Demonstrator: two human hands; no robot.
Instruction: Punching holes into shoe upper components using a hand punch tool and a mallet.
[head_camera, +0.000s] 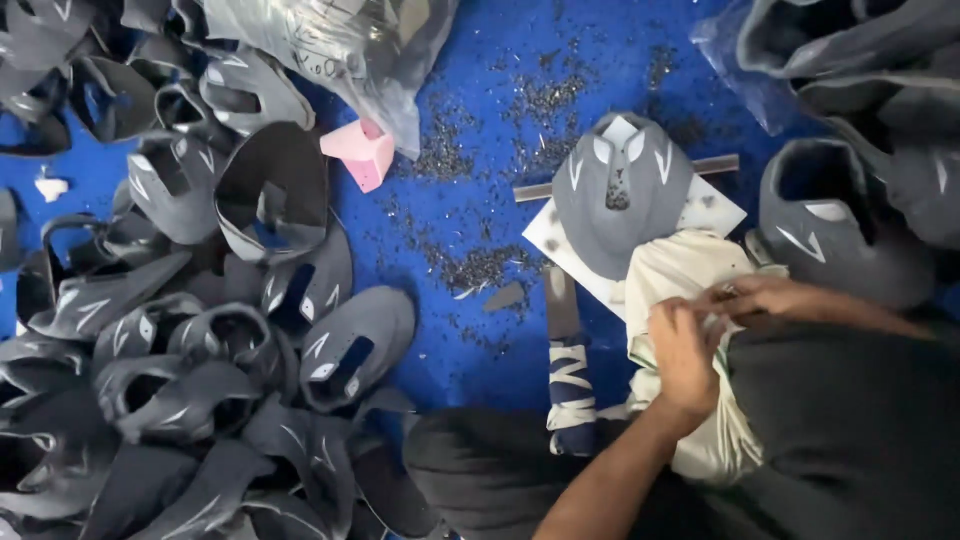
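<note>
- Two hands meet over a cream cloth near right: left hand curled, pinching the cloth; right hand fingers closed on its top edge.
- Grey shoe upper lies just beyond the cloth on a white board.
- Taped knife just left of the cloth.
- Blue floor open in the centre, strewn with grey shavings.
- Heap of grey uppers fills left; more uppers crowd right.
- Clear plastic bag far centre, pink block beside it.

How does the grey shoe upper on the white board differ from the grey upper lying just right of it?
The upper on the white board lies flat and spread open, showing pale markings; the upper to its right stands rounded and closed, on blue floor. Both are grey.
</note>
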